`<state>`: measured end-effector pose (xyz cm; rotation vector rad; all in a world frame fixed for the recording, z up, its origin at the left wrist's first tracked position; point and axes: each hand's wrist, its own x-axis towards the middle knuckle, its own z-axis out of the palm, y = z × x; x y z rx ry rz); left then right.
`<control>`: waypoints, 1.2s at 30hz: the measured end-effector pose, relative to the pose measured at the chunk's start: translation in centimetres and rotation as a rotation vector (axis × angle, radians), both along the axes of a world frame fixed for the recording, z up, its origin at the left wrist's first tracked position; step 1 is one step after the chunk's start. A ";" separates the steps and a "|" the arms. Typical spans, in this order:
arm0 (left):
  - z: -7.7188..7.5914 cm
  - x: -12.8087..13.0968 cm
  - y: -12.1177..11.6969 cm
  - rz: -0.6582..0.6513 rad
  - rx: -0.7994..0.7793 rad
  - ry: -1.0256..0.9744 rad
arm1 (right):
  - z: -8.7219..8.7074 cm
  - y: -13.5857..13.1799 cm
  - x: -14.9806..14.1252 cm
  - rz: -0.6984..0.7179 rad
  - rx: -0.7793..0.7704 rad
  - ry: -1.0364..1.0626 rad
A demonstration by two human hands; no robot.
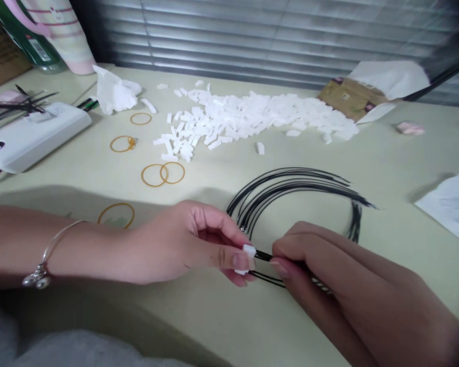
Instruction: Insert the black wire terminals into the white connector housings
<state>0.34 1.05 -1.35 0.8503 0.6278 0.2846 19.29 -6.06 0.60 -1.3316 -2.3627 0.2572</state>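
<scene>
My left hand (191,244) pinches a small white plastic connector (248,253) between thumb and fingers. My right hand (329,270) is closed on thin black wires (270,257) whose ends meet the connector. The rest of the black wire bundle (290,186) loops in an arc on the table just behind both hands. A large heap of the same white connectors (252,117) lies further back on the pale green table (329,158).
Several yellow rubber bands (162,174) lie left of centre. At the left edge sits a white box (30,135) with black wires on it, and a crumpled tissue (112,94) behind it. A brown packet (348,97) and white paper (451,204) lie at the right.
</scene>
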 end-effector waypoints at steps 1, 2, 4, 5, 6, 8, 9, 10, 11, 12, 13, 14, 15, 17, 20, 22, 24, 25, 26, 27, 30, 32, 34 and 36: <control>0.0 0.0 0.0 -0.003 -0.007 -0.006 | 0.0 0.2 -0.1 0.017 -0.025 0.024; 0.0 -0.1 0.0 -0.008 -0.015 -0.013 | 0.0 0.4 -0.2 0.032 -0.051 0.040; 0.0 -0.1 0.0 -0.022 -0.035 -0.020 | 0.0 0.6 -0.4 0.034 -0.085 0.067; -0.1 -0.2 0.0 -0.028 -0.046 -0.024 | 0.0 0.7 -0.5 0.044 -0.106 0.081; -0.1 -0.2 0.0 -0.035 -0.055 -0.029 | 0.1 0.7 -0.5 0.053 -0.133 0.096; -0.1 -0.2 0.0 -0.047 -0.068 -0.041 | 0.0 0.7 -0.6 0.077 -0.180 0.132; -0.2 -0.2 0.0 -0.051 -0.069 -0.046 | -0.1 0.7 -0.6 0.080 -0.192 0.149; -0.2 -0.2 0.0 -0.055 -0.066 -0.049 | -0.1 0.7 -0.7 0.073 -0.198 0.161; -0.3 -0.3 0.0 -0.059 -0.061 -0.049 | -0.2 0.7 -0.7 0.063 -0.198 0.172; -0.3 -0.3 0.0 -0.060 -0.054 -0.046 | -0.2 0.7 -0.8 0.054 -0.195 0.182; -0.4 -0.3 0.0 -0.058 -0.051 -0.045 | -0.3 0.6 -0.8 0.047 -0.198 0.190; -0.4 -0.4 0.0 -0.054 -0.050 -0.048 | -0.3 0.6 -0.9 0.047 -0.202 0.198; -0.4 -0.4 0.0 -0.053 -0.051 -0.050 | -0.3 0.6 -0.9 0.046 -0.210 0.206; -0.4 -0.4 0.0 -0.048 -0.055 -0.052 | -0.4 0.5 -0.9 0.041 -0.224 0.216; -0.4 -0.4 0.0 -0.052 -0.047 -0.045 | -0.6 0.5 -1.0 0.024 -0.247 0.235; -0.5 -0.4 0.0 -0.054 -0.051 -0.050 | -0.7 0.5 -1.1 0.009 -0.264 0.244; -0.5 -0.4 -0.1 -0.062 -0.060 -0.058 | -0.8 0.4 -1.2 0.009 -0.274 0.248; -0.6 -0.4 -0.1 -0.069 -0.068 -0.062 | -0.8 0.4 -1.2 0.019 -0.277 0.251; -0.6 -0.4 -0.2 -0.074 -0.076 -0.068 | -0.8 0.4 -1.2 0.033 -0.273 0.255; -0.6 -0.4 -0.3 -0.080 -0.082 -0.073 | -0.7 0.4 -1.2 0.046 -0.268 0.258; -0.6 -0.4 -0.4 -0.100 -0.075 -0.081 | -0.4 0.4 -1.0 0.074 -0.251 0.252; -0.5 -0.4 -0.3 -0.102 -0.067 -0.081 | -0.2 0.5 -0.8 0.088 -0.250 0.244; -0.5 -0.3 -0.2 -0.101 -0.080 -0.078 | 0.0 0.5 -0.5 0.086 -0.268 0.226; -0.5 -0.3 -0.1 -0.108 -0.095 -0.072 | 0.1 0.5 -0.2 0.066 -0.299 0.193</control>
